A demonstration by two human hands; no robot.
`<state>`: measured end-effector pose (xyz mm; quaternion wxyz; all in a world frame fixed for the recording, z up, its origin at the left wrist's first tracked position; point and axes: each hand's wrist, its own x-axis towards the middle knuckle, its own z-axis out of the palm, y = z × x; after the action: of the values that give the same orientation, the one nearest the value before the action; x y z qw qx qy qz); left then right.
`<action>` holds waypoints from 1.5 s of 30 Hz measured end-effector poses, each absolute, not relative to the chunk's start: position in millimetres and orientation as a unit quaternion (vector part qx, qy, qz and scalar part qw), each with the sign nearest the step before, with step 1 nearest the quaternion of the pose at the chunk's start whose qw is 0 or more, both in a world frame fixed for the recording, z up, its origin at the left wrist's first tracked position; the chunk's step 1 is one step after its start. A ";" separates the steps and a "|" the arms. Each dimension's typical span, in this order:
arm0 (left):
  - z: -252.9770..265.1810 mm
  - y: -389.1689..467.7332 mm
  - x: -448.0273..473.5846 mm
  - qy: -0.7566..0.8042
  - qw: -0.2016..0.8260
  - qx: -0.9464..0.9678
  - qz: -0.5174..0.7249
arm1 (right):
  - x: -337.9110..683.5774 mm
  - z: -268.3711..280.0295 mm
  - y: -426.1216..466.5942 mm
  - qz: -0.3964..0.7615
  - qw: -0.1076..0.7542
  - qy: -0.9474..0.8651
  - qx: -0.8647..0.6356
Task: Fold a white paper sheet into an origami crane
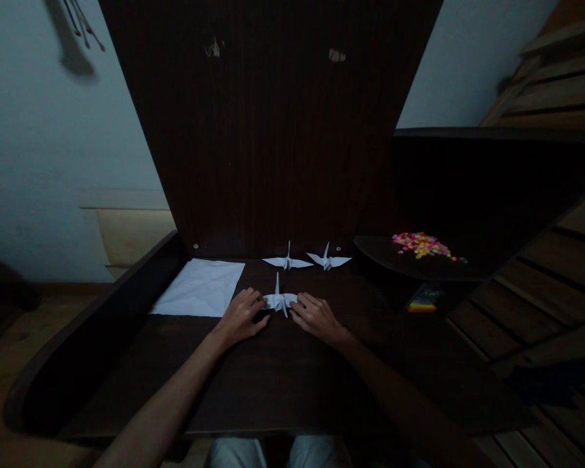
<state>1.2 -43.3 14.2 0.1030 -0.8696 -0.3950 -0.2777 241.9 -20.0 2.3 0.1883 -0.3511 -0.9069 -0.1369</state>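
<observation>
A white folded paper crane (279, 301) sits in front of me on the dark desk, its neck or tail pointing up and its wings spread sideways. The fingers of my left hand (245, 317) close over its left wing tip, with the thumb lower down. At the other wing tip, my right hand (318, 317) grips with bent fingers; both tips are hidden under the fingers. Behind it stand two more white paper cranes, one at the middle (287, 262) and one to the right (328, 261). A creased white sheet of paper (199, 287) lies flat left of my left hand.
The dark desk (277, 383) has a raised side board (102, 331) on the left and a tall back panel (277, 143). On a rounded corner shelf (377, 250) at right lies a pile of small colourful pieces (422, 245). Below it is a small rainbow-coloured item (422, 305).
</observation>
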 end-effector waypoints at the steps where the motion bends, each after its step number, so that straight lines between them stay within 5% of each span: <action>1: 11.7 -42.0 2.1 -0.385 0.125 -0.873 -0.270 | 239.8 0.3 -19.3 -0.161 0.185 -0.904 -0.351; 8: 2.4 -38.3 8.3 -0.353 0.217 -0.879 -0.235 | 235.5 -9.1 -16.0 -0.243 0.186 -0.894 -0.328; 21: -3.2 -35.6 8.0 -0.356 0.203 -0.866 -0.285 | 234.4 -11.1 -13.4 -0.237 0.280 -0.884 -0.288; 39: -9.5 -33.3 6.0 -0.395 0.147 -0.853 -0.308 | 237.3 -15.2 -16.3 -0.162 0.283 -0.879 -0.347; 45: -11.2 -32.0 12.1 -0.383 0.154 -0.854 -0.317 | 235.2 6.1 -47.9 -0.047 0.296 -0.858 -0.417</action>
<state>12.1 -32.0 -11.2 0.1544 -0.8538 -0.3833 -0.3166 235.2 -47.9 6.1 0.2965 -0.4173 -0.8578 -0.0467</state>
